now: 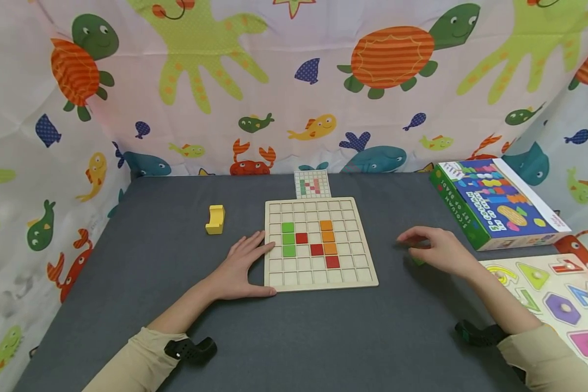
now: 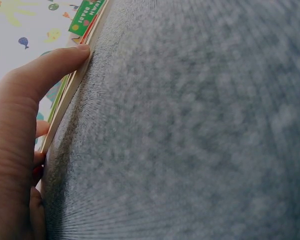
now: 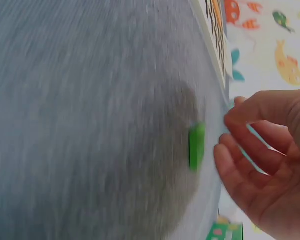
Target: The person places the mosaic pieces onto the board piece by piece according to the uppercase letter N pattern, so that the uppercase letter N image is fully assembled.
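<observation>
In the head view, a wooden grid board (image 1: 306,279) lies mid-table. Three green tiles (image 1: 287,238) form a column at its left, three orange tiles (image 1: 328,236) another at its right, and three red tiles (image 1: 317,249) run diagonally. My left hand (image 1: 242,268) rests at the board's left edge, thumb at the near corner and fingers spread; the left wrist view shows the thumb on the board's edge (image 2: 65,105). Right of the board, my right hand (image 1: 441,247) hovers with bent fingers over a loose green tile (image 3: 196,146), which lies on the cloth apart from the fingertips.
Behind the board is a small pattern card (image 1: 312,177). A yellow block (image 1: 215,219) stands at the left. At the right sit a game box (image 1: 500,204) and a shape puzzle board (image 1: 563,288), partly under my right forearm. A printed curtain (image 1: 294,81) surrounds the dark table.
</observation>
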`<state>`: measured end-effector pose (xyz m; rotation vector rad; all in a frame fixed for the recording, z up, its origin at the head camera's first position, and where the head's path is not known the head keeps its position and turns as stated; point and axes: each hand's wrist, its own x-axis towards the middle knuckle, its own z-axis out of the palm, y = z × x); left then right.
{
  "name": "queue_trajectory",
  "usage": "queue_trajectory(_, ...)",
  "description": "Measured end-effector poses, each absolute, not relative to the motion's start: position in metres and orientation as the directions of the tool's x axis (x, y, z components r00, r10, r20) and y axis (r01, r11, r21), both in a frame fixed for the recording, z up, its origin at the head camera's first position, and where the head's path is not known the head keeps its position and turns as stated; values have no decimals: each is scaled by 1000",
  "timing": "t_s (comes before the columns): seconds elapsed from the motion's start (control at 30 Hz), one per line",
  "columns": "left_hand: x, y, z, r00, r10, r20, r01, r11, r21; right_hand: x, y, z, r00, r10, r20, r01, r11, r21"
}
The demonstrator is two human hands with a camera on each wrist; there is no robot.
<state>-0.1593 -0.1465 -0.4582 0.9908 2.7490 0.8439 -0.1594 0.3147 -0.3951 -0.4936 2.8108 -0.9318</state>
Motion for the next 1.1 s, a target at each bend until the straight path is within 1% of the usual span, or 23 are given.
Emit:
queue_trajectory(0.13, -159, -147, -458, -784, 614, 94, 561, 635, 531, -153, 331, -394, -923, -378, -69, -264, 757, -598)
queue_trajectory(0.23, -159, -147, -458, -784, 613, 98, 564, 636, 526, -151, 335, -395, -913, -400, -78, -286, 764, -578)
queue_trajectory(0.37, -159, -147, -459, -783, 614, 103, 567, 634, 526, -152, 332, -400, -914, -405, -33, -323, 772, -548)
queue_trajectory(0.5, -160, -147, -460, -781, 616, 106, 570, 632, 526, -155, 326, -404, -918, -397, 22, -344, 765, -545)
queue_trajectory(0.7, -161, -148, -461, -781, 615, 106, 569, 632, 526, -159, 317, -408, -934, -355, 43, -321, 781, -536)
queue_trajectory(0.9, -160, -147, -461, -781, 616, 105, 570, 633, 524, -165, 301, -408, -941, -336, 28, -290, 762, -580)
queue_trajectory(1.1, -160, -147, -460, -781, 615, 104, 567, 631, 529, -173, 273, -406, -939, -343, 5, -264, 713, -649)
